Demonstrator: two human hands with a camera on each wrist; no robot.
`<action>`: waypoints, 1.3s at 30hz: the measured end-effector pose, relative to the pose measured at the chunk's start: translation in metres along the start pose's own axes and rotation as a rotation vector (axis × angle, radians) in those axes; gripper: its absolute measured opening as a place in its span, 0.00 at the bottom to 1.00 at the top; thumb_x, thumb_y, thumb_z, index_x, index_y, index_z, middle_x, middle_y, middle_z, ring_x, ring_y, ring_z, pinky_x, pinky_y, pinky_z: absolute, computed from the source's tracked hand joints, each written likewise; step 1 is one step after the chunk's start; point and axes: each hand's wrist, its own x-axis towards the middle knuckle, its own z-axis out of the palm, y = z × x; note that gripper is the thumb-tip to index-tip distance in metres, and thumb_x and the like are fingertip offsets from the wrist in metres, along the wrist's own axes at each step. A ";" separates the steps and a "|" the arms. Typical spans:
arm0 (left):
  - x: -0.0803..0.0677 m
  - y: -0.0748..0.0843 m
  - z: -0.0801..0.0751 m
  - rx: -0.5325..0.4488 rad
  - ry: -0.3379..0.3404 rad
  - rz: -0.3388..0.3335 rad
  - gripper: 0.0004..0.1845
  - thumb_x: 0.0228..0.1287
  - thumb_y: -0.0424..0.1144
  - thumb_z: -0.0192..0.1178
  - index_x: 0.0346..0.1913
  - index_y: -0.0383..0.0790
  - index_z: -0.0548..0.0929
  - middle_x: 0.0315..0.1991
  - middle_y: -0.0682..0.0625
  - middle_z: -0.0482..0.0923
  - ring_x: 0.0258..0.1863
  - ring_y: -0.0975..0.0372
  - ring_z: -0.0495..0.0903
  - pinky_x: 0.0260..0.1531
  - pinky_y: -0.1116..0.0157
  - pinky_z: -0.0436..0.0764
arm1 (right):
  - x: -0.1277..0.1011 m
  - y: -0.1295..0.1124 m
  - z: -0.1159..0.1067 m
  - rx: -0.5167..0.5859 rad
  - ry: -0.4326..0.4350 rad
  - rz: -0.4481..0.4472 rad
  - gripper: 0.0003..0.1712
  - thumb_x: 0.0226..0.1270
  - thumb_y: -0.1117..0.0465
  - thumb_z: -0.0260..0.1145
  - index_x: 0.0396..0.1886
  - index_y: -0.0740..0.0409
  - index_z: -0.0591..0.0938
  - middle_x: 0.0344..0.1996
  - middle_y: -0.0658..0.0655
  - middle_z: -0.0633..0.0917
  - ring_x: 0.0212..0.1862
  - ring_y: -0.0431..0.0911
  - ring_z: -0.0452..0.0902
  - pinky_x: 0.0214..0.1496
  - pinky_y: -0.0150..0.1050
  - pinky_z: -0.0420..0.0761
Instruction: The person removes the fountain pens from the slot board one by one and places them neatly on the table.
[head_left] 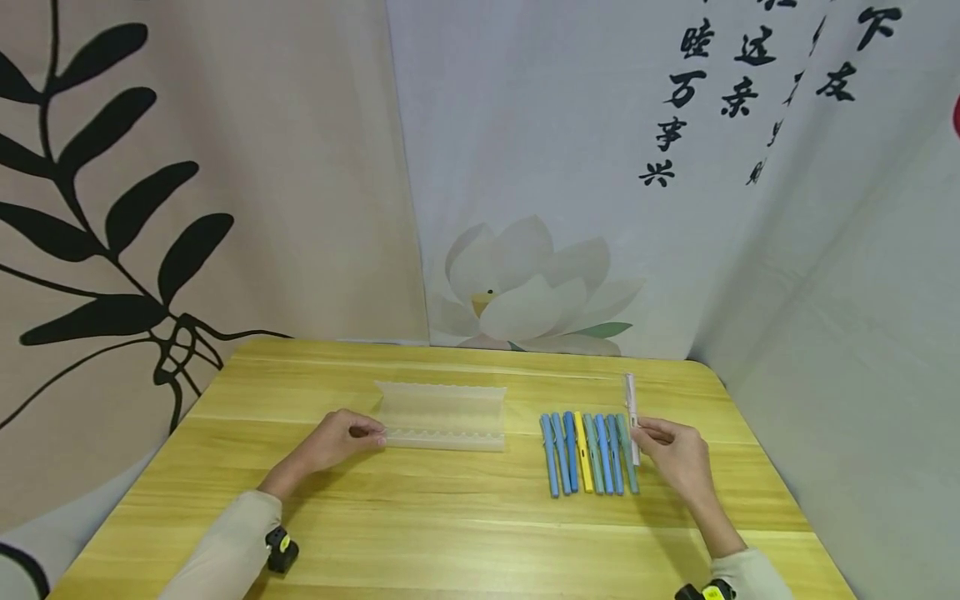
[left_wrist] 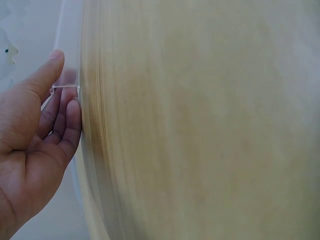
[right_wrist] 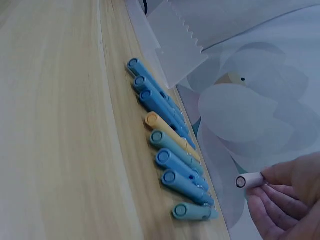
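Note:
Between its thumb and fingers, my left hand point(head_left: 345, 440) pinches the left end of a translucent plastic pen case point(head_left: 442, 408), which lies with its scalloped back flap raised. The left wrist view shows the clear end of the case point(left_wrist: 70, 40) at the fingertips. My right hand point(head_left: 678, 454) holds a pale pinkish-white pen point(head_left: 631, 393) by its middle, over the right end of a row of pens. In the right wrist view this white pen point(right_wrist: 250, 180) points its round end toward the camera, raised above the table. The row holds several blue pens point(head_left: 550, 454), a yellow pen point(head_left: 583, 454) and greenish pens point(head_left: 630, 467).
The wooden table point(head_left: 450, 533) has rounded far corners and runs back to a hanging curtain point(head_left: 540, 167) with a lotus print and black characters. A beige curtain point(head_left: 300, 167) with dark leaves hangs at the left. The pens lie side by side, right of the case.

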 end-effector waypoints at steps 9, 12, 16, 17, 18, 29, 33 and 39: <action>-0.001 0.000 0.000 0.007 0.001 0.012 0.16 0.71 0.45 0.66 0.53 0.37 0.88 0.45 0.50 0.88 0.41 0.63 0.83 0.42 0.67 0.82 | -0.005 0.012 -0.005 -0.051 -0.016 0.064 0.20 0.72 0.54 0.69 0.54 0.65 0.87 0.43 0.63 0.90 0.41 0.50 0.88 0.35 0.33 0.81; -0.001 0.000 0.000 0.008 0.002 0.007 0.16 0.71 0.45 0.66 0.53 0.37 0.88 0.44 0.50 0.88 0.41 0.63 0.83 0.42 0.67 0.82 | -0.006 0.017 -0.006 -0.068 -0.027 0.076 0.19 0.72 0.54 0.69 0.53 0.64 0.87 0.42 0.62 0.90 0.39 0.47 0.87 0.34 0.34 0.80; -0.001 0.000 0.000 0.014 0.003 0.002 0.16 0.71 0.45 0.66 0.53 0.37 0.88 0.45 0.50 0.88 0.41 0.64 0.83 0.42 0.67 0.82 | -0.007 0.024 -0.006 -0.073 -0.038 0.089 0.18 0.72 0.55 0.70 0.52 0.64 0.88 0.40 0.61 0.91 0.37 0.44 0.86 0.32 0.34 0.80; -0.001 0.000 0.000 0.014 0.003 0.002 0.16 0.71 0.45 0.66 0.53 0.37 0.88 0.45 0.50 0.88 0.41 0.64 0.83 0.42 0.67 0.82 | -0.007 0.026 -0.006 -0.070 -0.041 0.093 0.18 0.72 0.55 0.70 0.51 0.64 0.88 0.40 0.61 0.91 0.36 0.43 0.86 0.32 0.34 0.80; -0.001 0.000 0.000 0.014 0.004 0.001 0.16 0.71 0.45 0.66 0.53 0.37 0.88 0.45 0.50 0.88 0.41 0.64 0.83 0.42 0.67 0.82 | -0.007 0.027 -0.006 -0.063 -0.043 0.100 0.18 0.71 0.55 0.70 0.51 0.65 0.88 0.40 0.61 0.91 0.35 0.43 0.87 0.31 0.34 0.80; 0.000 -0.002 0.000 -0.002 0.002 0.003 0.15 0.71 0.44 0.66 0.52 0.38 0.89 0.45 0.50 0.88 0.41 0.63 0.83 0.42 0.68 0.81 | -0.010 0.032 -0.002 0.005 -0.083 0.142 0.18 0.71 0.60 0.70 0.51 0.72 0.86 0.41 0.67 0.90 0.37 0.51 0.90 0.31 0.35 0.85; 0.000 -0.001 0.000 -0.005 0.000 0.005 0.16 0.71 0.44 0.66 0.53 0.37 0.88 0.45 0.49 0.88 0.42 0.62 0.83 0.42 0.67 0.82 | -0.009 0.034 0.000 0.016 -0.094 0.144 0.18 0.71 0.60 0.70 0.50 0.72 0.86 0.39 0.67 0.90 0.35 0.50 0.89 0.30 0.37 0.85; 0.000 0.000 0.000 -0.011 -0.002 -0.004 0.16 0.71 0.45 0.66 0.53 0.37 0.88 0.45 0.49 0.88 0.42 0.61 0.83 0.42 0.67 0.82 | -0.010 0.035 0.002 0.027 -0.099 0.156 0.15 0.70 0.62 0.70 0.48 0.72 0.87 0.37 0.65 0.90 0.34 0.49 0.89 0.30 0.36 0.85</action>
